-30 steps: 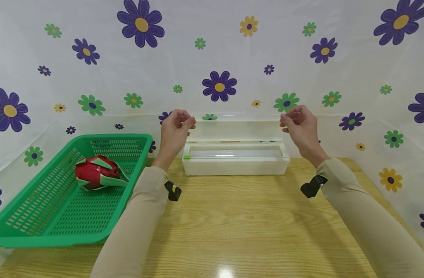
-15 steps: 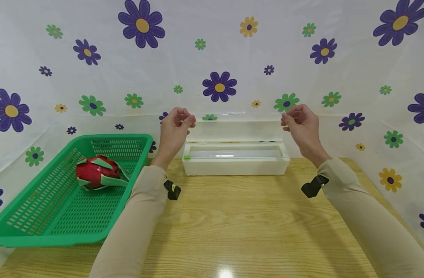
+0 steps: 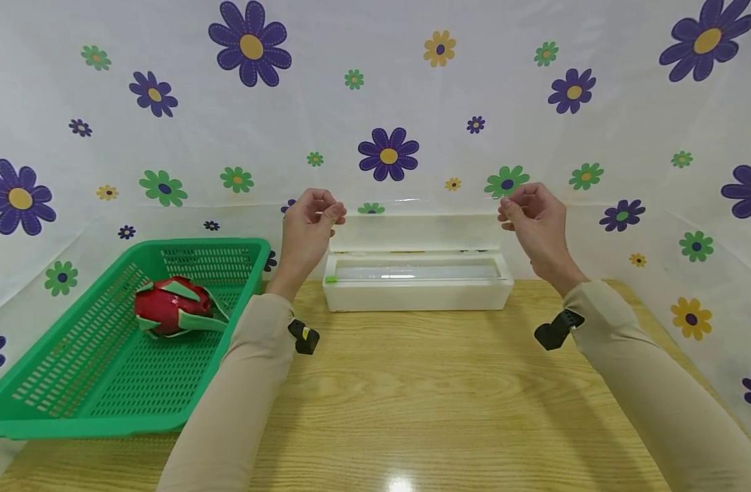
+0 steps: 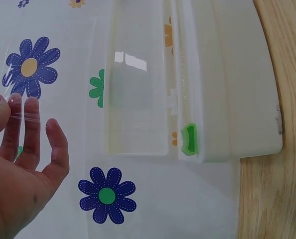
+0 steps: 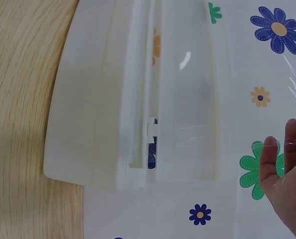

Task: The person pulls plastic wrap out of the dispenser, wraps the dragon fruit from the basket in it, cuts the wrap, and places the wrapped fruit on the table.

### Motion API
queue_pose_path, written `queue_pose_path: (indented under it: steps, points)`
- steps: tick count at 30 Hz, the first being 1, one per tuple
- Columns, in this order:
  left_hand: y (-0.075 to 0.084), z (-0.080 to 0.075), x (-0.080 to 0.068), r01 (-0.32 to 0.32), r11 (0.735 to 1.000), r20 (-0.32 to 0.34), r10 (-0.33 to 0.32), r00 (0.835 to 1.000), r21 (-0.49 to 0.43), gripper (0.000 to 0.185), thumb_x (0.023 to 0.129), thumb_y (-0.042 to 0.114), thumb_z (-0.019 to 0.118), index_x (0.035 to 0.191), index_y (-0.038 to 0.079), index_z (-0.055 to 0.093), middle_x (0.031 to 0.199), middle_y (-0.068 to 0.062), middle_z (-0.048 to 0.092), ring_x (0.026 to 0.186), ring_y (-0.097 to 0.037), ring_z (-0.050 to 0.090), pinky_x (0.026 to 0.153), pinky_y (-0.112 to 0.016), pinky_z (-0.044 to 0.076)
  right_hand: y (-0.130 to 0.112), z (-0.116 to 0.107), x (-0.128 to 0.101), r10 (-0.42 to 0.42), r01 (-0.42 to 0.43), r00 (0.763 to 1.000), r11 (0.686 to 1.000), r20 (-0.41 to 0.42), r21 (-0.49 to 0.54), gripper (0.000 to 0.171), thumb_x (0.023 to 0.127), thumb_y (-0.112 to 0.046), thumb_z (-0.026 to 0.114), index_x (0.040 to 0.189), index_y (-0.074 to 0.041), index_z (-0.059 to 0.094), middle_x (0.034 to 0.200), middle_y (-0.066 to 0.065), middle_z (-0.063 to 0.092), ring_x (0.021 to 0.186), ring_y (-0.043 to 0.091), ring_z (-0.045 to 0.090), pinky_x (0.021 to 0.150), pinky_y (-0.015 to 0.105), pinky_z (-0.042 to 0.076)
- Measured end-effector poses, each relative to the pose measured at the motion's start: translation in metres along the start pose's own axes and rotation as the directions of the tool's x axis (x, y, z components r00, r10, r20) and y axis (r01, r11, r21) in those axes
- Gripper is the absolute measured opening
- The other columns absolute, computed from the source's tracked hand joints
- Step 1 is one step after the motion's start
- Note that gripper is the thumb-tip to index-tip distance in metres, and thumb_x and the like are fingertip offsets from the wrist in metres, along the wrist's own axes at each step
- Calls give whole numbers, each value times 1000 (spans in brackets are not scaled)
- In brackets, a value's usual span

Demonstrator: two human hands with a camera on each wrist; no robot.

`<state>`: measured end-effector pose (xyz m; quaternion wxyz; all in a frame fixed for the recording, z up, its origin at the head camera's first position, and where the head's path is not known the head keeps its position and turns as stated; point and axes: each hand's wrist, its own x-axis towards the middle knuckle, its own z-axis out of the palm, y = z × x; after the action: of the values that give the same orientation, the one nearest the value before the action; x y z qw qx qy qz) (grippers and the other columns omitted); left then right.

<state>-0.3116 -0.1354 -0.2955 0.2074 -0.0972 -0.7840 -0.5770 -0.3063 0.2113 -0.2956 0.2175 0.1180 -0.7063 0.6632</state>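
where a flowered sheet (image 3: 326, 116) fills the far side, a wood-grain counter (image 3: 406, 396) stretches toward the near edge, with a green basket (image 3: 92, 428) at left and a white box (image 3: 415, 298) at the far middle, its lid (image 3: 415, 234) tipped back. clear film (image 3: 407, 200), shown mostly by glints, spans the air above the box. a dragon fruit (image 3: 173, 306) lies in the basket's far half, well apart from the film. the left hand (image 3: 307, 236) and right hand (image 3: 540, 231) are raised about level, each grip together, thumb and fingertips clamped on the film. to do this well, i'd judge, both should pull outward evenly, edge straight, pinches gentle; slack could let it fold and cling to itself. a green slider (image 4: 190, 139) sits at the box's left end. no brand or label is readable; fine marks (image 4: 182, 74) near the slider are too small to make out.
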Motion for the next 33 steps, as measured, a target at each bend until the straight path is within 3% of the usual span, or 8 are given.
queue_pose_path:
  steps: [8,16,23,33]
  points:
    - [1,-1,0,-13,1000,-7,13,1000,-2,12,102,20,61,108,10,61,106,-11,72,90,-12,67,75,-20,53,-3,0,-1,-6,6,1000,1000,3,-18,7,101,-8,63,104,-14,61,90,-7,69,82,8,66,75,15,57]
    - [-3,-2,-2,0,1000,-8,0,1000,-7,29,102,19,62,128,7,59,111,-14,73,90,-13,69,76,-18,55,-3,1,-2,2,-2,1000,998,-1,-60,7,101,-9,63,103,-16,61,90,-8,68,82,6,66,76,15,57]
    - [-4,-2,-2,-10,1000,-13,10,1000,-8,17,102,22,61,113,8,60,108,-12,72,91,-12,68,79,-18,54,-3,1,-3,-13,13,1000,993,6,-118,6,102,-12,62,108,-15,60,91,-11,67,84,5,66,78,15,57]
    - [0,-2,-2,-37,999,-13,36,999,-11,14,103,24,58,108,11,58,105,-9,71,91,-12,67,79,-21,53,-4,1,-3,-39,41,999,993,13,-111,10,102,-16,63,109,-10,61,92,-9,67,86,7,66,79,16,56]
